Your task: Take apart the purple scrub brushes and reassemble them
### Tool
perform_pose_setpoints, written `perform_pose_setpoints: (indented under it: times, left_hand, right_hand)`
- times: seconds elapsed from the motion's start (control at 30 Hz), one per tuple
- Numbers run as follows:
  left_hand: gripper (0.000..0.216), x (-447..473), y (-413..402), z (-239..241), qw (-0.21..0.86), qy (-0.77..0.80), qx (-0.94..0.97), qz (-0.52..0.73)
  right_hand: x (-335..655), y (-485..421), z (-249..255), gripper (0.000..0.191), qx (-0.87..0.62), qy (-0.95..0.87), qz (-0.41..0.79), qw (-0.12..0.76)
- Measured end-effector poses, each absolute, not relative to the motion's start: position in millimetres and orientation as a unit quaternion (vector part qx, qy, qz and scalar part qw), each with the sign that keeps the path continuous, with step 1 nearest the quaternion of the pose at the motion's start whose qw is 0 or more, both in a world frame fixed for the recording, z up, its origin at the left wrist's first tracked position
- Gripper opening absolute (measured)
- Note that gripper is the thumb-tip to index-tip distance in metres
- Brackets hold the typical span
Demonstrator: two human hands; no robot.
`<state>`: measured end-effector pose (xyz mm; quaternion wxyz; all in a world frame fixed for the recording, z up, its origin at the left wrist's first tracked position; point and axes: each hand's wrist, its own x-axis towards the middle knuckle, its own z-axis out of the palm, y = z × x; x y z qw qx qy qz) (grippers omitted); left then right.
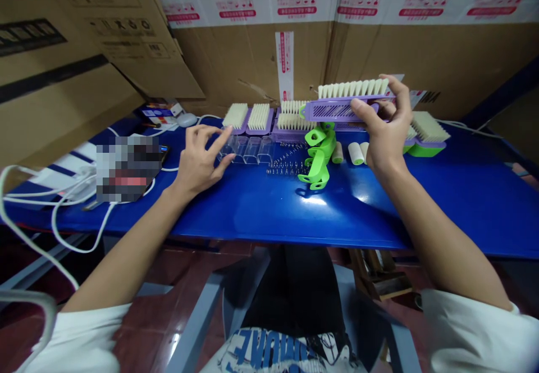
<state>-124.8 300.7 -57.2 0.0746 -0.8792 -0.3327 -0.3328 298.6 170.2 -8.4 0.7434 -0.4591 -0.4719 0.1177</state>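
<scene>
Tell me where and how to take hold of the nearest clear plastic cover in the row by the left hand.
Take the clear cover nearest the left hand by its two long side walls, coming from above. It appears to lie flat on the blue table with its ends close to the neighbouring covers, so the side walls probably give the only free grip; the fingertips already rest at it. The right hand holds a purple brush.

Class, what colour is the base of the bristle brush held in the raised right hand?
Purple, under cream bristles: the plastic scrubbing brush in the right hand, head view.
</scene>
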Motion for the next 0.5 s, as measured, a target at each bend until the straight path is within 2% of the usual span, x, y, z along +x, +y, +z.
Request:
perform_pose_setpoints:
  times: [0.1,0.2,0.37,0.5]
  left_hand:
    - [0.088,-125,305,-60,0.023,-0.361,-0.854,-0.374]
    - [0.087,-127,310,-64,-0.063,-0.385,-0.841,-0.375]
    - [0.074,-128,311,-65,-0.104,-0.385,-0.828,-0.395]
    - [0.072,-125,308,-63,-0.107,-0.387,-0.829,-0.389]
  right_hand:
    - [303,170,-11,0.079,-0.467,-0.497,0.140,0.718]
    - [306,170,-14,0.090,-0.469,-0.512,0.162,0.702]
    - [309,174,-20,0.066,-0.442,-0.505,0.118,0.732]
    - [306,173,-18,0.070,-0.471,-0.525,0.084,0.704]
